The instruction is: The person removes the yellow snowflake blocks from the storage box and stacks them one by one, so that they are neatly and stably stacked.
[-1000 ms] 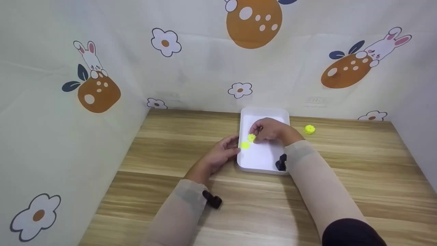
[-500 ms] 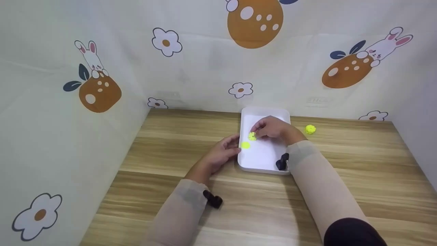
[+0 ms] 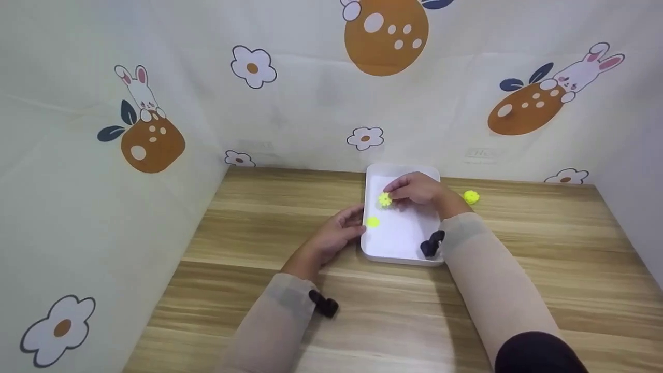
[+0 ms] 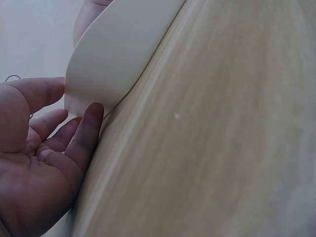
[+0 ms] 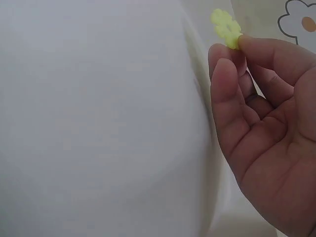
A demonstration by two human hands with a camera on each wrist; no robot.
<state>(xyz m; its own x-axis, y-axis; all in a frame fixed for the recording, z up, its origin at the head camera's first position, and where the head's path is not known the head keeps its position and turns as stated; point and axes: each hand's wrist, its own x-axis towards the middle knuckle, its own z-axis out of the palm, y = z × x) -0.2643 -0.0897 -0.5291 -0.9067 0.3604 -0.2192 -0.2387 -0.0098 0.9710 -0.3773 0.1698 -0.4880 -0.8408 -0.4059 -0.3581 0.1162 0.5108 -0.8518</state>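
Observation:
My right hand (image 3: 417, 189) is over the far half of a white tray (image 3: 401, 255). Between thumb and fingertips it pinches a small yellow flower-shaped plastic piece (image 3: 385, 199), whose notched edge sticks out past the fingers (image 5: 227, 74) in the right wrist view. A flat round yellow piece (image 3: 372, 221) lies in the tray by its left wall. Outside that wall is my left hand (image 3: 336, 233), with loosely extended fingers touching the tray's side (image 4: 113, 54); nothing is gripped in it.
A bumpy yellow piece (image 3: 471, 197) sits on the wooden table (image 3: 544, 248) to the right of the tray. Close behind the tray rises a cloth wall (image 3: 305, 114) printed with rabbits and flowers. More wall flanks the table on both sides.
My right hand has shifted a little up and to the right over the tray, taking the pinched yellow piece along and turning it slightly. The left hand stays at the tray's side.

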